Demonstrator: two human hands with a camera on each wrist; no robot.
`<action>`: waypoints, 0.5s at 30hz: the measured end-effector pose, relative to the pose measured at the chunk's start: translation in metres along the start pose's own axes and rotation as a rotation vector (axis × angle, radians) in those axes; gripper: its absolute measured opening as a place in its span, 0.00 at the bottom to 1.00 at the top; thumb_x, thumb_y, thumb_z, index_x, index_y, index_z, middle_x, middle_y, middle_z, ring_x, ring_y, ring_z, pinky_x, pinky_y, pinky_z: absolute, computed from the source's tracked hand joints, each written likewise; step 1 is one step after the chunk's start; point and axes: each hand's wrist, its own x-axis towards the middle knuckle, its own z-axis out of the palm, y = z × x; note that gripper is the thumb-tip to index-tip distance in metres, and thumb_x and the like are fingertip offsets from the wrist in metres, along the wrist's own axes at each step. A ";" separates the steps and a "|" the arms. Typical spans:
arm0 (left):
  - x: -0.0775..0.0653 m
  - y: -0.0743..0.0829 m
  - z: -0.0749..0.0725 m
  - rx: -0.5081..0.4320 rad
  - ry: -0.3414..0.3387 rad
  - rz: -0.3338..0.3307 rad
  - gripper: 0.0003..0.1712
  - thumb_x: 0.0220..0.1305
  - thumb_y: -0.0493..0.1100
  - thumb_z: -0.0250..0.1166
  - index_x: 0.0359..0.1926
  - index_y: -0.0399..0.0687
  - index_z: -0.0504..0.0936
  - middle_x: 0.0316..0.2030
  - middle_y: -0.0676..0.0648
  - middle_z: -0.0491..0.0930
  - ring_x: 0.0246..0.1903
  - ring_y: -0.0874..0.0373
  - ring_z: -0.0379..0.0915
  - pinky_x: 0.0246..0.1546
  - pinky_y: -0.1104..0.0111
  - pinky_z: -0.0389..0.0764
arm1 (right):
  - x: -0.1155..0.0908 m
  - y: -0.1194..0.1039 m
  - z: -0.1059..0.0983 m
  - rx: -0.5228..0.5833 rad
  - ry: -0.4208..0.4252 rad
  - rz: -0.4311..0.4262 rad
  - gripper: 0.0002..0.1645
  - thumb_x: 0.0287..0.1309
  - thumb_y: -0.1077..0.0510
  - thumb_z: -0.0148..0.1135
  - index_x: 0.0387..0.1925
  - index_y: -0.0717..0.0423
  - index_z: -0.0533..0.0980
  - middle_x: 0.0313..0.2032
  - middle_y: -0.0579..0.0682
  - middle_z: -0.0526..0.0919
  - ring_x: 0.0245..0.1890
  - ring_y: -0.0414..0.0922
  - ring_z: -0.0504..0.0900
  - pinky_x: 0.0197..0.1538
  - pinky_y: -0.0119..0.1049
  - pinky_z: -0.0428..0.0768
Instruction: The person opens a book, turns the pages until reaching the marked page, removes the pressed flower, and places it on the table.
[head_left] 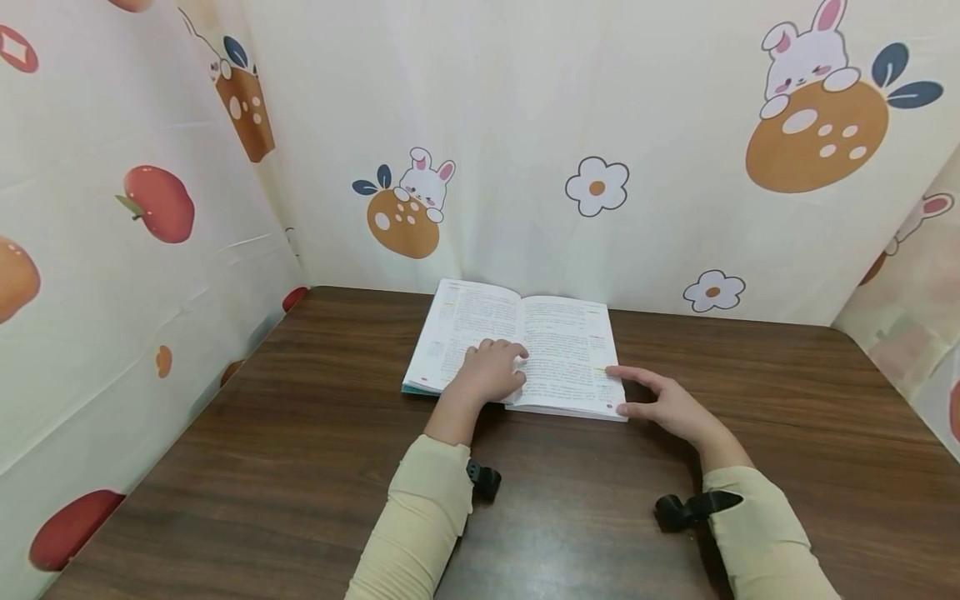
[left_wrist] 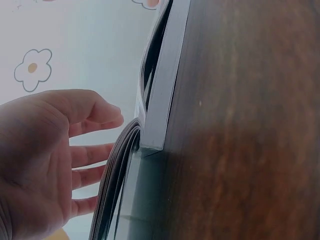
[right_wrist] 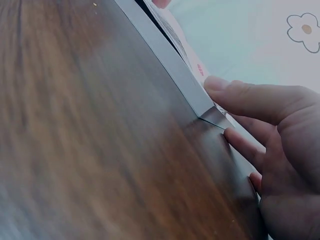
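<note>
An open book (head_left: 562, 358) with printed white pages lies on the brown table. My left hand (head_left: 491, 371) rests over the lower part of the left page (head_left: 465, 325), close to the spine. In the left wrist view its thumb and fingers (left_wrist: 87, 155) extend above the curved pages, gripping nothing. At the right edge of the book, my right hand (head_left: 678, 408) touches the page margin with its index finger and the lower corner with its thumb (right_wrist: 240, 97). Its other fingers reach down beside the book's edge in the right wrist view.
A pale curtain (head_left: 517, 125) printed with rabbits, fruit and flowers hangs right behind the book and along both sides. The wooden table (head_left: 300, 467) extends in front and to either side. Black wrist cameras (head_left: 675, 512) are strapped over the cream sleeves.
</note>
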 end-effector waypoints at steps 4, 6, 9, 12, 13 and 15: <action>0.000 0.002 0.000 -0.001 0.003 0.000 0.21 0.61 0.47 0.55 0.56 0.58 0.75 0.58 0.51 0.70 0.55 0.52 0.61 0.54 0.54 0.61 | 0.000 -0.002 0.001 -0.028 0.024 0.035 0.36 0.49 0.45 0.67 0.60 0.49 0.69 0.64 0.61 0.60 0.64 0.60 0.54 0.60 0.63 0.49; 0.000 0.004 0.000 -0.007 0.003 0.011 0.21 0.61 0.46 0.54 0.56 0.58 0.75 0.57 0.51 0.70 0.55 0.52 0.61 0.53 0.54 0.61 | 0.000 -0.002 0.002 -0.039 0.042 0.047 0.35 0.50 0.44 0.66 0.59 0.49 0.71 0.64 0.61 0.62 0.63 0.60 0.55 0.59 0.63 0.49; 0.001 0.010 0.000 -0.024 0.014 0.044 0.20 0.61 0.46 0.53 0.55 0.58 0.76 0.56 0.52 0.71 0.55 0.52 0.62 0.53 0.55 0.62 | 0.001 -0.003 0.004 -0.038 0.070 0.049 0.32 0.50 0.43 0.66 0.57 0.50 0.73 0.62 0.60 0.65 0.63 0.60 0.57 0.59 0.63 0.50; 0.001 0.018 0.002 -0.024 0.029 0.090 0.18 0.63 0.49 0.53 0.54 0.58 0.77 0.55 0.52 0.73 0.53 0.54 0.63 0.52 0.58 0.64 | 0.001 -0.003 0.005 -0.027 0.089 0.034 0.30 0.51 0.43 0.65 0.54 0.51 0.75 0.60 0.60 0.68 0.62 0.59 0.59 0.60 0.62 0.51; 0.001 0.022 0.002 -0.023 0.030 0.102 0.18 0.64 0.51 0.54 0.53 0.57 0.78 0.54 0.52 0.73 0.52 0.54 0.64 0.52 0.60 0.65 | 0.001 -0.003 0.005 -0.028 0.093 0.028 0.29 0.52 0.43 0.65 0.54 0.51 0.75 0.60 0.60 0.68 0.62 0.59 0.59 0.59 0.62 0.51; 0.000 0.029 0.003 -0.009 0.028 0.125 0.19 0.63 0.56 0.56 0.52 0.57 0.78 0.52 0.52 0.74 0.50 0.56 0.66 0.51 0.62 0.66 | 0.001 -0.003 0.006 -0.037 0.100 0.023 0.29 0.53 0.42 0.63 0.54 0.51 0.75 0.59 0.60 0.69 0.61 0.59 0.60 0.59 0.62 0.52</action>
